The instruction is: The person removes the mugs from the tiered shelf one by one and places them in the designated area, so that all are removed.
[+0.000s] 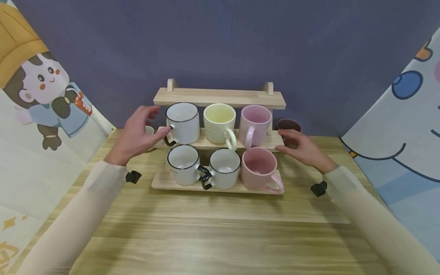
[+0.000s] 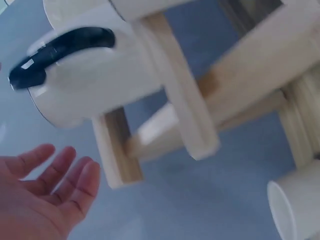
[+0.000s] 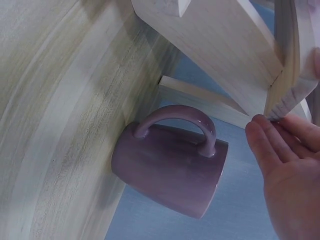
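The wooden rack (image 1: 220, 97) stands toward the back of the surface (image 1: 220, 229), mugs loaded on its middle and lower boards. I'd expect a stiff frame, rather heavy with that load; glazed ceramic on smooth planks could slide and chip if tipped. The bare board ends look like the best hold, one each side.

The right grip (image 1: 304, 149) isn't clenched: its fingers reach out, tips at the end of the middle board (image 1: 268, 143), though from here I can't judge how firmly they touch. The left grip (image 1: 134, 133) is spread and holds nothing, thumb near the black handle of a white mug (image 1: 187, 130).

Beside that mug sit a ribbed-looking yellow mug (image 1: 216, 126) and a glossy lilac mug (image 1: 254, 124); below are two black-rimmed mugs (image 1: 225, 175) and a round-bellied pink mug (image 1: 256, 173). A mauve mug (image 3: 165, 165), loop-handled, stands upright past the rack's right end.
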`<state>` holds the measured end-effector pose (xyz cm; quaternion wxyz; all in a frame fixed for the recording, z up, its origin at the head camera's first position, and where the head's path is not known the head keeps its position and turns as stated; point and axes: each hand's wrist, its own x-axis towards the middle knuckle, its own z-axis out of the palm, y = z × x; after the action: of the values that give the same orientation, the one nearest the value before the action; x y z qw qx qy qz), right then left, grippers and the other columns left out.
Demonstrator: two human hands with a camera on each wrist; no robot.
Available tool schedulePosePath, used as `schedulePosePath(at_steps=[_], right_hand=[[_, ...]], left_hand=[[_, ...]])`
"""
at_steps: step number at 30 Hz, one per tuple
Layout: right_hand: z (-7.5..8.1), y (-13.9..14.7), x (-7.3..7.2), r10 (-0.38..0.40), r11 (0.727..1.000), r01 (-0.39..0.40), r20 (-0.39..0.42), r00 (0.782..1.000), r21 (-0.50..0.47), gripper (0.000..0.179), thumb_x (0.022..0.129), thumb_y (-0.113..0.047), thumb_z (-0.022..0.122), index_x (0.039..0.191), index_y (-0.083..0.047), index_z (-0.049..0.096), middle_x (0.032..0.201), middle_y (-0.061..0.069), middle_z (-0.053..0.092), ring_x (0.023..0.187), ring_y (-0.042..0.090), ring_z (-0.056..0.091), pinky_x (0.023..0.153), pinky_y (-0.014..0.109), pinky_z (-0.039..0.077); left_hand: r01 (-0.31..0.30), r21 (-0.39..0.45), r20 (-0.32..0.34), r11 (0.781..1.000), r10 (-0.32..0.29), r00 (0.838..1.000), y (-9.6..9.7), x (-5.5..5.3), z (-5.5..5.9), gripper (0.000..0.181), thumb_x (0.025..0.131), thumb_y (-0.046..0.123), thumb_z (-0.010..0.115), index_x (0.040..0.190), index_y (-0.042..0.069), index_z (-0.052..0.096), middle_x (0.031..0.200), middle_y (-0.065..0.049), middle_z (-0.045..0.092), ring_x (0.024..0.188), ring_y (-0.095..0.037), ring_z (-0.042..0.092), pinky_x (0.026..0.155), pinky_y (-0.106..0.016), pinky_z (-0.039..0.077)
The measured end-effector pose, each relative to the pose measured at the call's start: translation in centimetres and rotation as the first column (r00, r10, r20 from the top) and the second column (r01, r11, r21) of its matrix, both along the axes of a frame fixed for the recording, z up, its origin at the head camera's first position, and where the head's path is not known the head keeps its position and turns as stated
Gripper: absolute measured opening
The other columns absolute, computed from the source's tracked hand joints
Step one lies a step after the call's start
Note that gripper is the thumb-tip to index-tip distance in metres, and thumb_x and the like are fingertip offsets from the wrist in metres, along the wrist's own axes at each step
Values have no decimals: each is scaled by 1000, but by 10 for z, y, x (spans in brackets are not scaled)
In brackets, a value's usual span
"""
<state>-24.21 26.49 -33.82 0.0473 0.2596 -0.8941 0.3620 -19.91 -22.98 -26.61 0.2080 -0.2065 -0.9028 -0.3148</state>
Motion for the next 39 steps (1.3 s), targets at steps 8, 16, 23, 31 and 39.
schedulePosePath(at_steps=[8,16,23,31,39], right_hand=[[2,0,-1,7,1000,-7,-28,1000,0,61,85,-20,73,137,0,48,138,15,45,102,28,60,88,35,47],[3,0,-2,8,1000,-8,-27,1000,14,62,85,-22,72,137,0,47,137,16,45,101,30,60,89,46,45],[2,1,-2,18,1000,-17,-40,999,11,61,85,-22,73,135,2,49,136,18,46,99,32,61,89,49,45],[1,0,-2,-2,1000,2,-33,999,17,62,84,-24,74,135,1,50,135,17,47,99,30,61,89,47,45],[1,-1,-1,2,1000,-1,-25,1000,16,62,84,-24,73,135,1,49,135,17,47,100,31,61,89,48,45]], left_hand=[[-37,-63,58,997,41,997,31,-6,19,76,78,49,72,136,7,46,131,-12,46,117,-30,44,95,-48,37],[-115,-157,158,981,140,977,50,-15,33,92,74,59,69,140,2,40,137,-18,41,125,-34,37,101,-49,32],[-137,-183,206,974,174,963,53,-19,35,93,73,60,69,139,1,41,133,-20,42,120,-35,40,96,-50,36],[-145,-197,221,970,188,957,54,-20,36,91,74,58,70,138,1,41,130,-19,43,115,-33,42,93,-49,38],[-139,-183,209,973,176,962,53,-20,33,85,74,54,71,134,-2,46,128,-18,44,112,-33,43,91,-48,39]])
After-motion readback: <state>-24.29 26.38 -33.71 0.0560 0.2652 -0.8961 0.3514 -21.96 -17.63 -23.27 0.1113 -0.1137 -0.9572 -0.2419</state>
